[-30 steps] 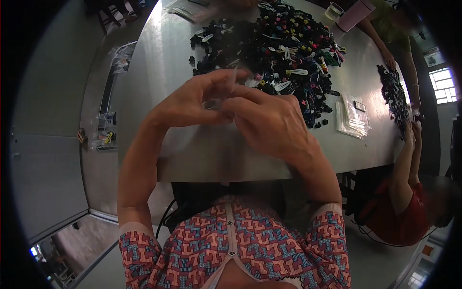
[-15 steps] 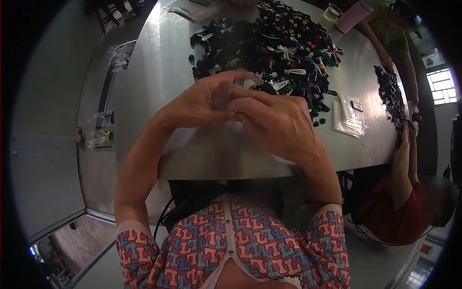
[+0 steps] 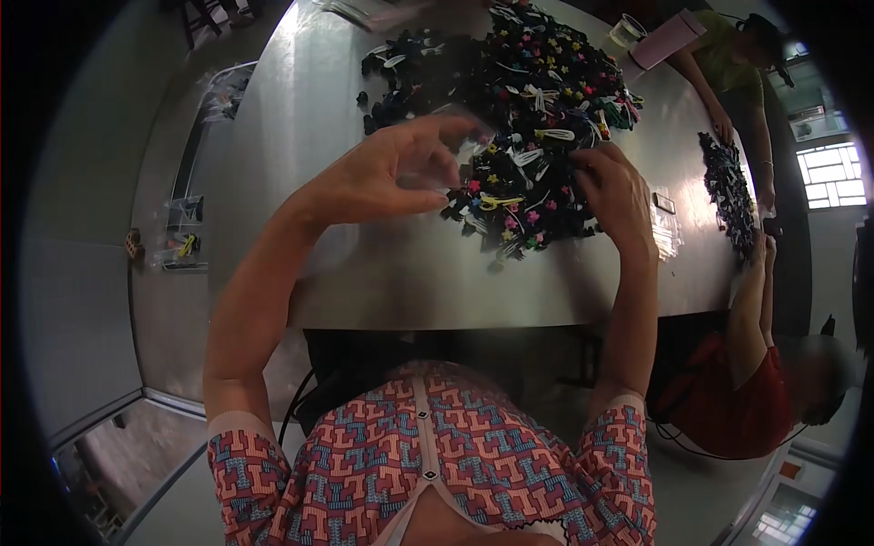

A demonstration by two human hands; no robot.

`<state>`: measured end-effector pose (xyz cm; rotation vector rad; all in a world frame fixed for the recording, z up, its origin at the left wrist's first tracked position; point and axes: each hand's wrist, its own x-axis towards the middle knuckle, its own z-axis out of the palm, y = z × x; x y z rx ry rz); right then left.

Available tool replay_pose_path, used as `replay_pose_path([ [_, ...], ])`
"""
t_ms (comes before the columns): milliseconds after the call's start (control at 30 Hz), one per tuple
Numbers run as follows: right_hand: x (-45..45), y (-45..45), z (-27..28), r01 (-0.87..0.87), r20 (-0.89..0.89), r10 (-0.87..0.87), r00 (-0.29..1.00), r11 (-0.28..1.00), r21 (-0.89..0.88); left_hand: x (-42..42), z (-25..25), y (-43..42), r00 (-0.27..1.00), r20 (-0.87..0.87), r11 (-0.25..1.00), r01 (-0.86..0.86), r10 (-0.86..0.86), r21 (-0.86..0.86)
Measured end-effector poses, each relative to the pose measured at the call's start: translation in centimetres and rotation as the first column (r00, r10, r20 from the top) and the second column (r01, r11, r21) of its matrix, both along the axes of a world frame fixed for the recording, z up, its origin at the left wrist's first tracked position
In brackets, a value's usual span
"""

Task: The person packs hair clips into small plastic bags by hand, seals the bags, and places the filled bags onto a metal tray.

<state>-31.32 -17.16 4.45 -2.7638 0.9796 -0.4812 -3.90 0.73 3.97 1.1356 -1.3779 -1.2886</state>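
Grasped a clear plastic bag (image 3: 426, 166) in the left hand (image 3: 387, 173), with thumb and fingers curved wide around the thin, hard-to-see film. Held it just beside the left side of the big pile of hair clips (image 3: 537, 150), above the metal table (image 3: 373, 296). Reached with the right hand (image 3: 621, 191) to the right side of the same pile, fingers bent and fingertips down at the dark clips; could not tell whether pinching any or touching only. Had mostly black clips spread between both hands, mixed with white, pink, red and yellow ones, including a yellow clip (image 3: 499, 202) near the left thumb.

Had a stack of clear bags (image 3: 667, 238) beside the right wrist, partly hidden by it, with a small dark-framed piece (image 3: 663, 202) at the upper end. Saw more clear packets (image 3: 381, 13) at the far left of the tabletop, and a clear cup (image 3: 626, 32) next to a pink tumbler (image 3: 667, 39) at the far right. Saw also a second pile (image 3: 726, 182) along the right edge, between a person in green (image 3: 733, 68) and a person in red (image 3: 751, 400), both with hands near it. Wore a patterned top (image 3: 364, 460).
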Motion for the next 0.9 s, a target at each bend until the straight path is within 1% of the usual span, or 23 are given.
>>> replay_pose_path([
  [67, 0.0, -0.2, -0.8, 0.059, 0.079, -0.064, 0.995, 0.996, 0.068, 0.0, -0.1, 0.0, 1.0, 0.002, 0.999, -0.018, 0.018, -0.042],
  [100, 0.0, -0.2, -1.2, 0.059, 0.08, -0.064, 0.995, 0.996, 0.069, 0.1, -0.3, -0.1, 1.0, 0.003, 0.999, -0.018, 0.018, -0.04],
  [167, 0.1, -0.2, -1.6, 0.027, 0.178, -0.053, 0.983, 0.989, 0.148, 0.3, -1.0, -0.3, 1.0, 0.011, 0.998, -0.018, 0.019, -0.068],
  [300, 0.2, 0.2, -1.1, 0.028, 0.162, -0.053, 0.985, 0.988, 0.155, 0.4, -0.8, -0.3, 1.0, 0.02, 0.999, -0.02, 0.021, -0.046],
  [367, -0.3, 0.0, -0.8, 0.125, 0.208, -0.188, 0.96, 0.951, 0.282, 0.5, -0.9, -0.4, 0.999, 0.029, 0.997, -0.03, 0.032, -0.071],
  [400, -0.6, -0.2, -1.0, 0.124, 0.207, -0.187, 0.96, 0.951, 0.282, 0.6, -1.0, -0.3, 0.999, 0.028, 0.997, -0.031, 0.033, -0.071],
  [467, -1.3, -0.8, -1.6, 0.163, 0.303, -0.235, 0.924, 0.956, 0.244, 0.6, -1.0, -0.3, 1.0, 0.013, 0.997, -0.024, 0.025, -0.076],
  [500, -1.4, -0.7, -1.7, 0.162, 0.3, -0.234, 0.925, 0.956, 0.243, 0.6, -1.1, -0.3, 1.0, 0.01, 0.997, -0.025, 0.026, -0.076],
  [567, -1.7, -0.1, -1.7, 0.189, 0.221, -0.254, 0.942, 0.942, 0.275, 0.6, -1.2, -0.4, 1.0, 0.001, 0.997, -0.02, 0.02, -0.07],
  [600, -1.7, 0.3, -1.7, 0.191, 0.218, -0.256, 0.942, 0.942, 0.277, 0.6, -1.3, -0.4, 1.0, -0.001, 0.998, -0.019, 0.019, -0.068],
  [667, -1.5, 1.0, -1.7, 0.227, 0.111, -0.249, 0.962, 0.958, 0.177, 0.7, -1.3, -0.5, 0.999, 0.033, 0.996, -0.008, 0.011, -0.089],
  [700, -1.2, 1.1, -1.8, 0.227, 0.112, -0.249, 0.962, 0.958, 0.177, 0.7, -1.4, -0.5, 0.999, 0.034, 0.996, -0.008, 0.011, -0.088],
  [767, -0.9, 1.3, -2.0, 0.285, 0.065, -0.29, 0.955, 0.956, 0.075, 0.6, -1.4, -0.5, 1.0, 0.027, 0.996, -0.011, 0.013, -0.094],
  [900, -0.8, 0.6, -2.4, 0.282, 0.07, -0.285, 0.956, 0.958, 0.052, 0.5, -1.3, -0.4, 0.999, 0.027, 0.996, -0.033, 0.035, -0.088],
])
